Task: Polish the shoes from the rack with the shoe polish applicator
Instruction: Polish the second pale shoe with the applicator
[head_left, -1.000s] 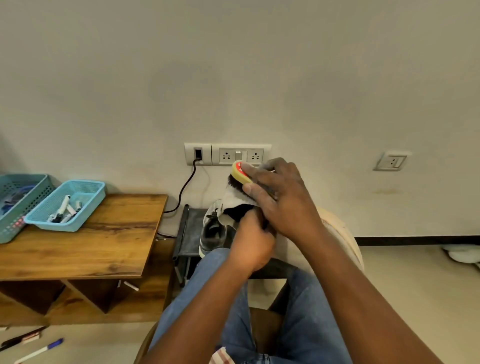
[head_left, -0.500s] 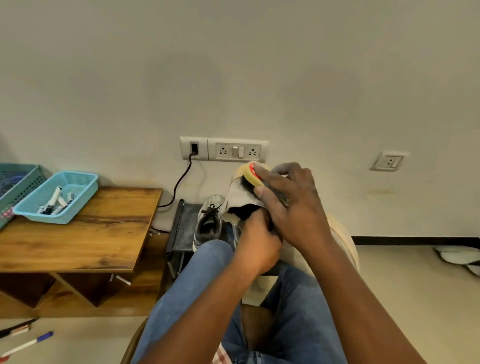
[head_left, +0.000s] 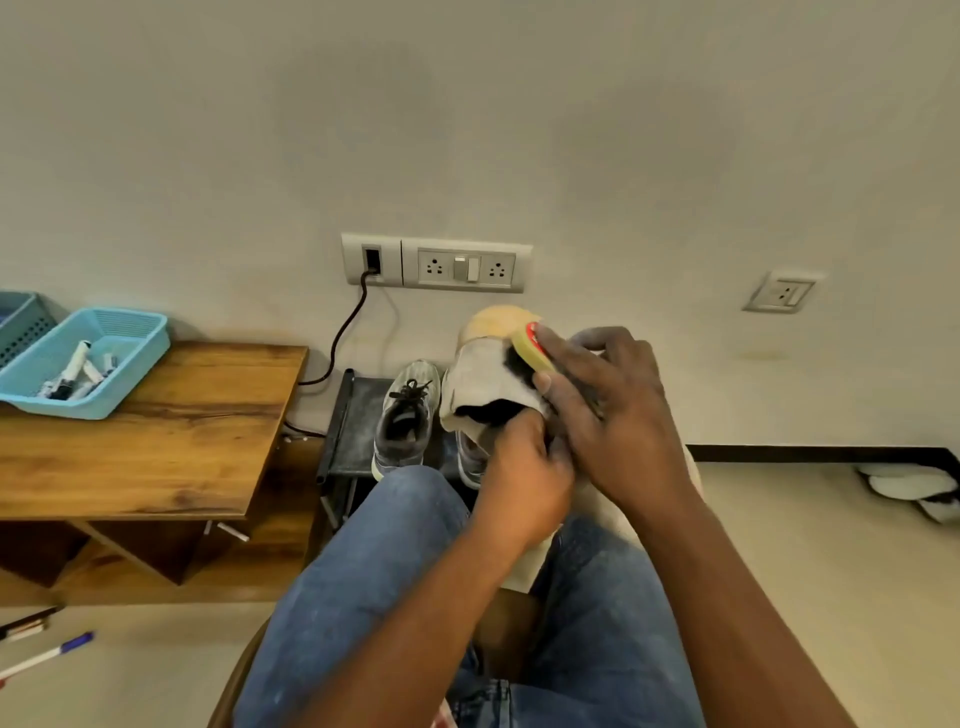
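1. The person sits with a pale shoe (head_left: 480, 376) held up over the knees, in front of the wall. Its long way runs up and away from the person, toe end high.
2. The left hand (head_left: 524, 475) is below the shoe. Its grip is closed around the lower end of the shoe, near the dark opening, and holds it steady.
3. The right hand (head_left: 610, 410) is on the right side of the shoe and a bit higher. Its grip is closed on the shoe polish applicator (head_left: 530, 351), with fingers curled over the top.
4. The applicator is a small yellow block with a red mark, and dark bristles or sponge under it. The dark part touches the upper side of the shoe.
5. The next rub most likely goes along the shoe's long way, so the right hand is the one to move and the left hand stays put.
6. The shoe looks soft, like cloth or rough leather, grey-white with a dark smear where the applicator sits.
7. Behind, a grey sneaker (head_left: 408, 415) with black laces sits on the dark shoe rack (head_left: 343, 415). It looks meshy and soft.
8. To the left is a wooden desk (head_left: 156, 426), smooth and brown, with a blue plastic basket (head_left: 124, 353) on it.
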